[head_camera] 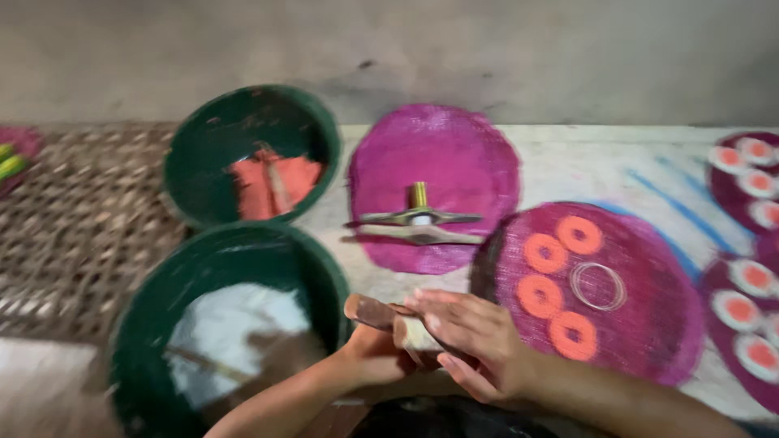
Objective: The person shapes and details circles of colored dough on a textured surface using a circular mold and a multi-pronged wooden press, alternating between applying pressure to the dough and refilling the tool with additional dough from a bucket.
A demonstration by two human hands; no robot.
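— Magenta woven mat (434, 154) top centre, w/ a metal press tool (419, 225) lying on its near part: two flat winged arms, brass knob on top. See it?

— Yep. And the hands?

— Both low centre, pressed together. Right hand (475, 341) is curled over a small pale lump (414, 332), fingers bent round it, thumb side up. Left hand (375, 353) sits under/behind, closed on a brown flat stick (369, 311) that pokes out up-left. Frame's blurry, so pale lump is prob. dough or clay, can't say which.

— Where's that lump vs. everything else?

— Between the two hands, just right of the near green bowl (231, 243), just left of the second magenta mat (649, 324).

— What's on that mat?

— Four orange rings (545, 253) in a loose cluster, plus one clear thin ring (598, 285) beside them, to the right. Rings apart from each other, none touching the hands.

— Bowls?

— Two dark green ones, left side. Near bowl holds white stuff (235, 341), powder or paste, w/ a thin stick laid across. Far green bowl (203, 138) has orange material (272, 182) inside & a stick resting in it.

— Right edge?

— More dark-magenta mats (722, 207) carrying white discs w/ orange centres (740, 308), partly cut off. Left of bowls: brown woven matting (73, 227). All sits on a white sheet w/ blue lines (649, 174).
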